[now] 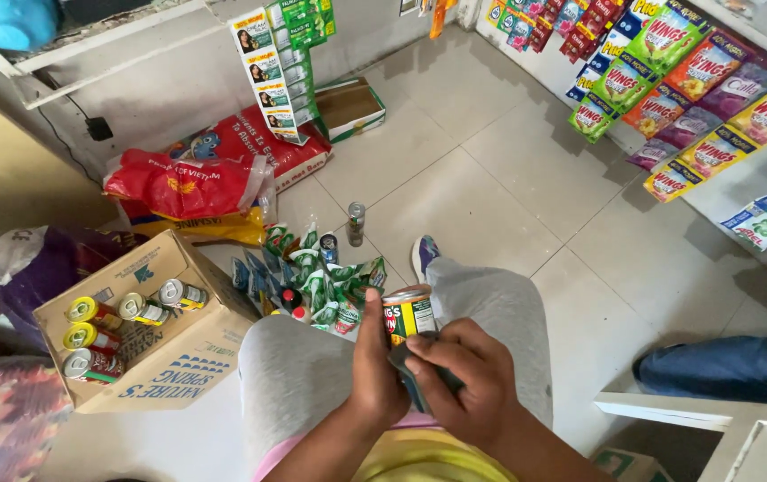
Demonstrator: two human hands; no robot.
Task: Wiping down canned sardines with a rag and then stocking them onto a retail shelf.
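— Both hands sit low over the lap, right under the camera. What are they on?

— Left hand (374, 370) is wrapped around a can (408, 314) with a green and yellow label, holding it upright above the grey-trousered knees. Right hand (464, 379) is closed on a dark flat thing (419, 375) pressed against the can's lower side; too little of it shows to say what it is.

— So the hands are together?

— Nearly touching, each clamped on its own thing, with the can between them.

— Which step would you call this?

— My reading: one can is being handled singly, perhaps marked or wiped, while the others wait. That is a judgement, not something plainly shown.

— Where are the others?

— Several similar cans (120, 323) lie on their sides in an open cardboard box (169, 357) on the floor to the person's left. Two slim cans (356, 223) stand upright on the tiles further out, beside a heap of green sachets and small bottles (312, 281).

— And beyond that?

— Red rice sacks (209, 183) are against the wall, and strips of hanging sachets (669, 80) along the right. A blue-clad leg of someone else (731, 368) shows at the right edge.

— What does the next move call for?

— I'd say a steady left grip so the can doesn't turn, and the right hand working along the label without slipping off the curved side.
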